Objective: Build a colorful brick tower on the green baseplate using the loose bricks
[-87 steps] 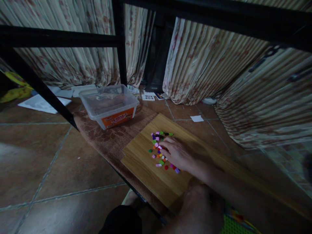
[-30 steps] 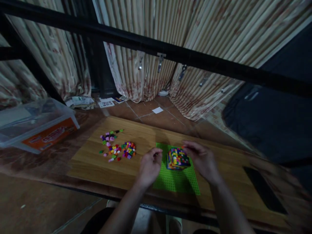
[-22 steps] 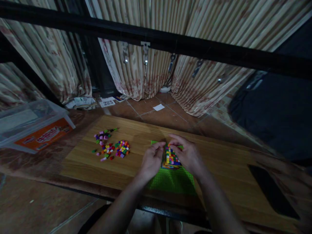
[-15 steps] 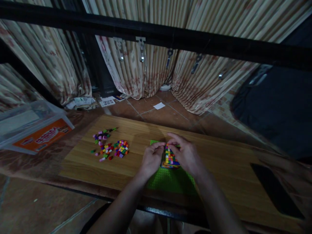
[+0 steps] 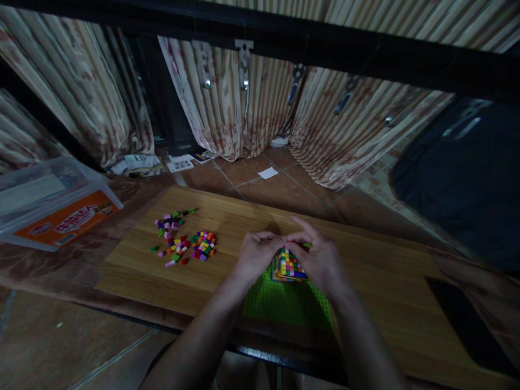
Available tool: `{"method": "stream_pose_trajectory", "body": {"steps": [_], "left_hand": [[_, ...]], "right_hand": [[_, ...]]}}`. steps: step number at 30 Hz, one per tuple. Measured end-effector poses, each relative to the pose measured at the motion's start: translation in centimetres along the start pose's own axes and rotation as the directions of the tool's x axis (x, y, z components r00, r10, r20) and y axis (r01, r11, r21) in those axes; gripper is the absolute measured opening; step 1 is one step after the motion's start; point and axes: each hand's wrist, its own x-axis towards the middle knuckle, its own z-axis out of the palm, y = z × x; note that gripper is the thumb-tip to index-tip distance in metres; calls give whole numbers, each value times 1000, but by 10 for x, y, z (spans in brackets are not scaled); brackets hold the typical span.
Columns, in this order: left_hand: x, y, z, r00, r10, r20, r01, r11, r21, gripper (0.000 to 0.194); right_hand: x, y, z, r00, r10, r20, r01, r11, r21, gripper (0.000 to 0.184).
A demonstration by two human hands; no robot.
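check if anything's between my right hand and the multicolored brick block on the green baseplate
Nothing visible: the right hand is at the multicolored brick block, partly covering it. The left hand is at its other side; the loose bricks lie farther left.

One brick block (image 5: 289,265), one green baseplate (image 5: 288,304), one tub (image 5: 67,219); loose bricks (image 5: 179,245), perhaps dozens.

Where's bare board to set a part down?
Widest: the wooden board between the right hand and the black slab. A narrower strip lies between the loose bricks and the left hand. Crowded: the far end of the green baseplate, where both hands meet at the brick block.
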Motion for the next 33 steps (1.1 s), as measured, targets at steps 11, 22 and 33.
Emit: {"method": "stream_pose_trajectory", "body": {"steps": [11, 22, 33], "left_hand": [[-4, 1, -1, 999, 44, -9, -43, 998, 53, 20], [-5, -4, -3, 998, 62, 19, -63, 997, 44, 24], [-10, -11, -3, 988, 148, 41, -152, 980, 126, 28]], "right_hand": [[-6, 16, 6, 995, 88, -50, -79, 984, 159, 47], [-8, 15, 8, 998, 18, -62, -12, 995, 103, 36], [-4, 8, -2, 993, 113, 19, -115, 990, 82, 38]]}}
